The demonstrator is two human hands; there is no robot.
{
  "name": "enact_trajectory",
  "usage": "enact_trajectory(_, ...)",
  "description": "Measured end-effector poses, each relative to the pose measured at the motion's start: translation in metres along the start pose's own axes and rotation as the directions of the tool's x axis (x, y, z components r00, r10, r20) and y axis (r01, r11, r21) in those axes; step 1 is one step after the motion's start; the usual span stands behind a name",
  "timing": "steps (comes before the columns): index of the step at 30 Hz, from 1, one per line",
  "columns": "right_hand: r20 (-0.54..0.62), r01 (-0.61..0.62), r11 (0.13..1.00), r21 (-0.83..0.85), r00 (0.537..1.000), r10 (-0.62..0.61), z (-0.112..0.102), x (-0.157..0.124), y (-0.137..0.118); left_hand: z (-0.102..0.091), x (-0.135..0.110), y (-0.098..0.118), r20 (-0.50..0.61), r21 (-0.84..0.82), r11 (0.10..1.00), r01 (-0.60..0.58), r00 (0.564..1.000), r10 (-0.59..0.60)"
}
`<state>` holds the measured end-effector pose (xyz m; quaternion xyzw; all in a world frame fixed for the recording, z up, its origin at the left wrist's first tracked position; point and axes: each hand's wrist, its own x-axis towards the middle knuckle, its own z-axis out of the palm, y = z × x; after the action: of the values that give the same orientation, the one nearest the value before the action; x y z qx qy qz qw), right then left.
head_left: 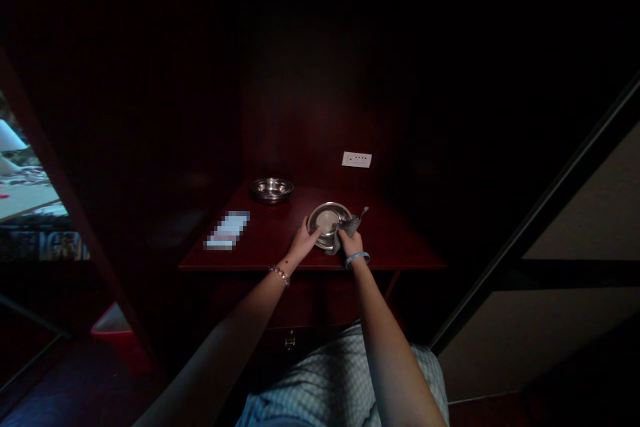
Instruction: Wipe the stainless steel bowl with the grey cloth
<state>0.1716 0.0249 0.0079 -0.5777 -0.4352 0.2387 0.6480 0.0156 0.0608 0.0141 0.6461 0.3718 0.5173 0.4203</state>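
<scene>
A shiny round metal bowl [327, 219] is held tilted over the dark red desk, its inside facing me. My left hand [303, 241] grips its left rim, the thumb over the edge and the other fingers out of sight beneath. In my right hand [352, 243] is a grey cloth [346, 227], pressed against the right side of the bowl's inside. One corner of the cloth sticks out to the upper right. Farther back on the left, a small stack of similar metal bowls [271, 191] rests on the desk.
The desk [395, 240] sits in a dark wooden alcove, with a white wall socket [357, 159] behind. A blurred-out pale flat item [227, 231] lies at the left. Below are a drawer handle [290, 340] and, on the floor, a red bin [120, 340].
</scene>
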Motion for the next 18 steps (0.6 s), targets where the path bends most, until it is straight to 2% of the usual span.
enact_trajectory(12,-0.04,-0.023,0.999,0.028,0.999,0.024,0.0,0.007,0.012,0.003,0.001,-0.004,0.036,-0.063,0.998,-0.012,0.999,0.015)
enact_trajectory(18,-0.054,-0.017,0.998,0.052,0.998,0.02,0.001,0.008,0.013,0.003,0.0,-0.003,0.056,-0.035,0.999,-0.027,0.998,0.029)
